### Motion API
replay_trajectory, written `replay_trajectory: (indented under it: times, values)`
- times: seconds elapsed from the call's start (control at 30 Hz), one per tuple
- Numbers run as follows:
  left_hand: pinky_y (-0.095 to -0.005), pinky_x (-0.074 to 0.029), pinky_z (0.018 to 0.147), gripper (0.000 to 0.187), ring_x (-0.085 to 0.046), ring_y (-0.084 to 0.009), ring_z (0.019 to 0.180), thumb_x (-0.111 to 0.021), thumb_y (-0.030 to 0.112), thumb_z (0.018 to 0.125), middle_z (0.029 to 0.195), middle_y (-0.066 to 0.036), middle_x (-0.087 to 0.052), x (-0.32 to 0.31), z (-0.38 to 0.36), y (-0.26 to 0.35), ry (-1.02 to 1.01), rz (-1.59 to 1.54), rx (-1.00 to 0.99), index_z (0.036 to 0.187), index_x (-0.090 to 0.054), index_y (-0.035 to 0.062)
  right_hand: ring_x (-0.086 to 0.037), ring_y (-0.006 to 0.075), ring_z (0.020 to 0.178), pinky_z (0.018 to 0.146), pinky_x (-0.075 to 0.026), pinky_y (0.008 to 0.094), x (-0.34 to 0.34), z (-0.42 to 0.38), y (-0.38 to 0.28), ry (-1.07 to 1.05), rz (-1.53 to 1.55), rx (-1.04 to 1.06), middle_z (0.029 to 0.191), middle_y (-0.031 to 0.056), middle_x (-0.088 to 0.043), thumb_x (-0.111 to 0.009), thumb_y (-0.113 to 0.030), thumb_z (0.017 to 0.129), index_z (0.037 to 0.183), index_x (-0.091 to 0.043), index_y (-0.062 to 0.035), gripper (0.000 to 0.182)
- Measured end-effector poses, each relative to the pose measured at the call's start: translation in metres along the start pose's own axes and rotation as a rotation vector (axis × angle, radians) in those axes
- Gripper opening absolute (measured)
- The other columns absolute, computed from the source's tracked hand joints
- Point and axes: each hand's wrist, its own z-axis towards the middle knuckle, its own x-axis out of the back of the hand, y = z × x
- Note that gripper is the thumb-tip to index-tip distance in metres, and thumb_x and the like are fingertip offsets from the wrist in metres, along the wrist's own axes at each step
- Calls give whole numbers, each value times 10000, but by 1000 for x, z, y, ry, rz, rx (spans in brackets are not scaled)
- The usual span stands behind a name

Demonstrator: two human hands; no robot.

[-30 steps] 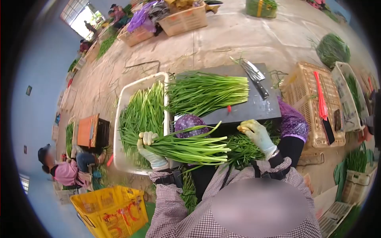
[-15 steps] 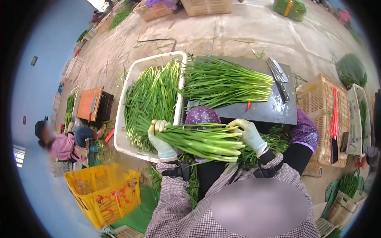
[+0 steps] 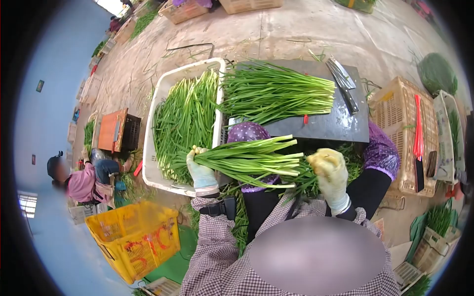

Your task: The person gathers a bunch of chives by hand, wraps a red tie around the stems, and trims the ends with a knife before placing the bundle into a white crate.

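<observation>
One co-worker, far L, seated, pink top, dark cap. 1 yellow crate, red marks on side, lower L. 1 orange board atop a black crate, beyond it. 1 white tub, w/ loose green stalks inside. 1 L hand (mine), gloved, closed round the leafy part of 1 held bunch; bunch is up in front of me, over my knee, pale ends pointing R. 1 big pile on dark board, just R of tub, pale ends also R. 1 small red item by the pile's near edge. 1 R hand (mine), gloved, apart from the bunch, R of its pale ends, fingers curled in; can't tell if they pinch anything. Approx. 2 knives on board, R of pile. 1 tan crate, R of board, w/ red strips on top.
</observation>
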Motion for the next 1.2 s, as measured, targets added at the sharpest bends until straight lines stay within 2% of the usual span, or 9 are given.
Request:
replay_trajectory:
  times: [0.23, 0.43, 0.6, 0.67, 0.83, 0.9, 0.97, 1.1, 1.2]
  values:
    - [-285, -505, 836, 110, -508, -154, 860, -461, 15, 1039, 958, -41, -516, -8, -5, -3, -118, 483, -203, 1134, -516, 15, -511, 276, 1355, 1113, -435, 442, -41, 35, 6, -332, -155, 342, 1401, 56, -588, -758, -192, 744, 939, -707, -141, 208]
    - [-261, -548, 805, 222, -570, -133, 923, -478, -32, 1019, 1046, -48, -564, -24, -28, 3, -6, 633, -202, 1234, -508, 18, -530, 292, 1348, 1109, -442, 435, 0, 9, 42, -268, -176, 123, 1367, 78, -623, -747, -165, 757, 830, -659, -92, 135]
    - [-311, -559, 579, 434, -657, -174, 812, -640, 78, 991, 1064, -87, -642, -53, -59, 16, 206, 767, -24, 1388, -464, 83, -616, 351, 1219, 1037, -488, 456, 31, -46, 73, -1059, -499, -394, 1327, 169, -645, -788, -485, 822, 1179, -750, -88, 535]
    - [-428, -612, 663, 474, -679, -275, 920, -579, -73, 943, 1155, -177, -628, -49, -54, 14, 205, 689, 39, 1383, -439, 33, -676, 340, 1100, 936, -541, 434, 19, -59, 81, -652, -79, -358, 1271, 170, -657, -748, -358, 898, 1155, -713, -55, 398]
    - [-422, -605, 622, 524, -681, -296, 878, -565, -105, 923, 1135, -185, -624, -42, -45, 13, 192, 753, 14, 1396, -431, 75, -683, 211, 982, 869, -542, 321, 11, -5, 27, -126, 478, -427, 1119, 125, -690, -669, -8, 926, 1098, -663, -5, 172]
    - [-419, -604, 618, 545, -683, -298, 872, -566, -114, 917, 1135, -189, -622, -51, -48, 17, 161, 780, -1, 1402, -428, 90, -673, 175, 966, 894, -541, 304, 22, 19, 14, -110, 442, -285, 1144, 96, -686, -609, -6, 966, 1102, -691, 2, 159]
    - [-414, -612, 635, 545, -689, -295, 904, -561, -125, 912, 1150, -200, -620, -68, -62, 23, 214, 712, 90, 1401, -419, 67, -668, 183, 1017, 923, -536, 306, 15, 12, 26, -392, 654, -545, 1170, 99, -681, -646, -49, 982, 1135, -696, -4, 167]
    - [-413, -630, 675, 543, -688, -288, 944, -554, -124, 925, 1180, -179, -619, -59, -59, 17, 193, 689, 34, 1409, -408, 75, -646, 216, 1097, 963, -504, 331, -20, 10, 8, -284, 683, -416, 1114, 121, -668, -709, -201, 968, 1050, -709, 4, 221]
    - [-415, -640, 678, 555, -692, -290, 931, -546, -135, 926, 1192, -171, -620, -58, -59, 13, 214, 683, 26, 1410, -413, 102, -604, 223, 1190, 1017, -464, 325, -37, 3, 6, -278, 929, -676, 1222, 124, -636, -631, -151, 984, 1030, -713, 31, 204]
